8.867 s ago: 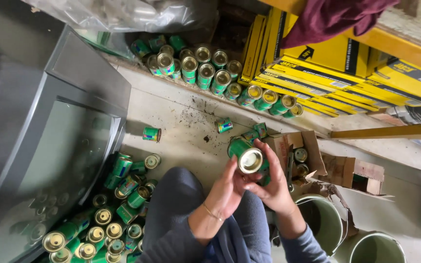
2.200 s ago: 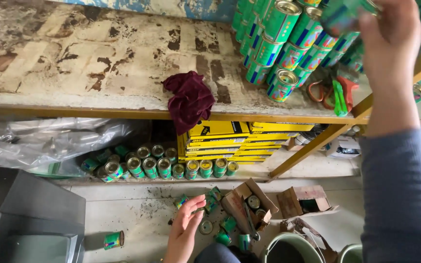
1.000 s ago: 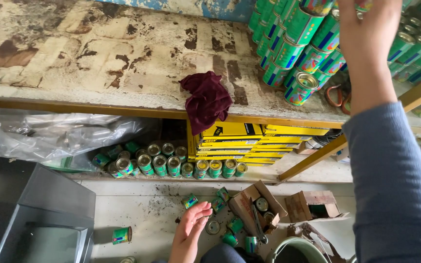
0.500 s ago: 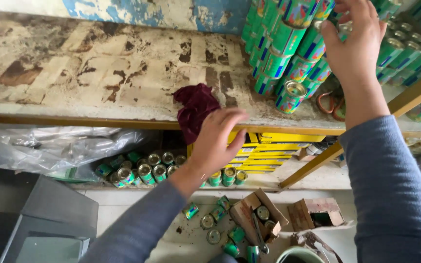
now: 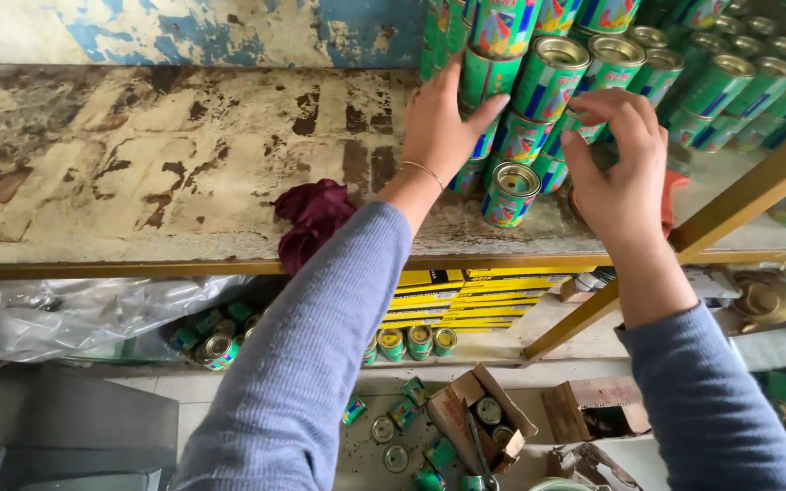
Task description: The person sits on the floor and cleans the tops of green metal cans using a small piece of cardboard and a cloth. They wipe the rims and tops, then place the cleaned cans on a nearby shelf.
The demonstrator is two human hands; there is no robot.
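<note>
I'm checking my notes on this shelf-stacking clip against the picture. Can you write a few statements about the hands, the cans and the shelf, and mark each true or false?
1. Both hands are up at the stack of green cans on the shelf. True.
2. The left hand rests flat on the dark red cloth. False: it is pressed against the side of the can stack, and the cloth lies apart from it on the shelf.
3. The right hand wears a bracelet. False: the thin bracelet is on the left wrist.
4. The cans lie on their sides, round ends facing out. True.
5. The yellow flat packs sit on top of the cans. False: they are stacked on the lower level under the shelf.
</note>
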